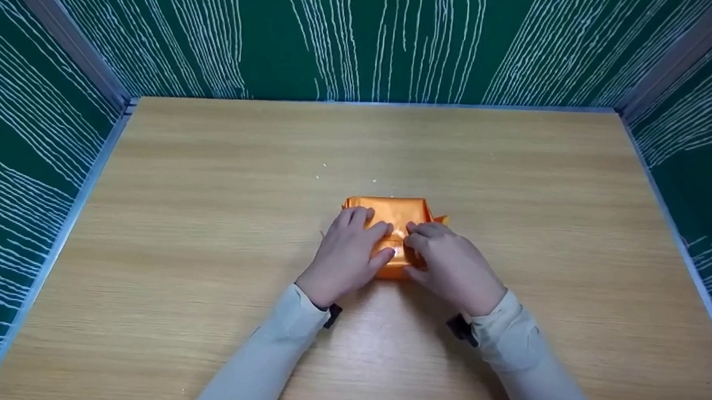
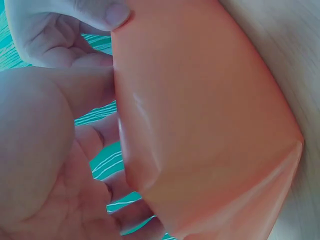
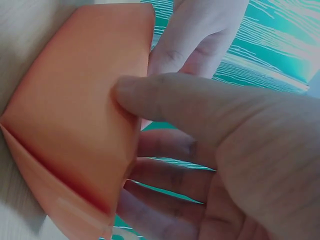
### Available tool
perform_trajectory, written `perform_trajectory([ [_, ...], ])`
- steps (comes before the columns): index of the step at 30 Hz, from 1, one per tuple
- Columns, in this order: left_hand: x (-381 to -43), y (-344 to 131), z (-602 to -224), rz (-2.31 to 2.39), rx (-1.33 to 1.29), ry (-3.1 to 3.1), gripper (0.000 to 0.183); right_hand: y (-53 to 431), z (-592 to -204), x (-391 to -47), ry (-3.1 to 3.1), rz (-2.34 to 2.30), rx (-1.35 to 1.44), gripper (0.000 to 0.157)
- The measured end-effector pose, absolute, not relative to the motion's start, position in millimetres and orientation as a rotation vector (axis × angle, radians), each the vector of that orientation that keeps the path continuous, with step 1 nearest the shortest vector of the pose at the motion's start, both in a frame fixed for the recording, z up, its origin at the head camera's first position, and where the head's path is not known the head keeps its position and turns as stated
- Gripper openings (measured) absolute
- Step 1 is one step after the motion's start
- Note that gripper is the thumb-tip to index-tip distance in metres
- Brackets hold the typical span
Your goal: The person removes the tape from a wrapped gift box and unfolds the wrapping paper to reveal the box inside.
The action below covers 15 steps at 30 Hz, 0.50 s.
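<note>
A box-shaped package in shiny orange wrapping (image 1: 397, 210) lies on the table between both hands. Across its top left part rests my left hand (image 1: 345, 254), fingers spread and lightly bent, thumb near the middle. My right hand (image 1: 456, 267) grips the right part of the near edge: its thumb presses the near side wall while the fingers reach over the top. Folded, creased wrapping shows at the package's left end in the left wrist view (image 2: 235, 200) and at its right end in the right wrist view (image 3: 55, 185). The palms hide parts of the top.
The pale wooden table (image 1: 208, 185) extends around the package. A few tiny white specks (image 1: 325, 165) lie beyond it. Green panels with white streaks (image 1: 366, 40) stand along the back and both sides, with bluish edging at the table's border.
</note>
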<state>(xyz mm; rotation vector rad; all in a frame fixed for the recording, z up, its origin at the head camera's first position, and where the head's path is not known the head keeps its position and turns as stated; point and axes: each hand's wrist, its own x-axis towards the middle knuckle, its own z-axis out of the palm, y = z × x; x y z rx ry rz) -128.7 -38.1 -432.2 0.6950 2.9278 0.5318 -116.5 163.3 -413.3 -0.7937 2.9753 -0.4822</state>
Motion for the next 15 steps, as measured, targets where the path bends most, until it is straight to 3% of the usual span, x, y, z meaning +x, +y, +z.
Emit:
perform_trajectory([
  [12, -138.0, -68.4, -413.2, 0.618, 0.775, 2.918, 0.053, 164.1, -415.5, -120.1, 2.967, -0.501, -0.842, 0.041],
  [15, -140.3, -74.8, -406.8, 0.63, 0.747, 2.944, 0.047, 164.5, -415.9, -120.0, 2.976, -0.494, -0.838, 0.04],
])
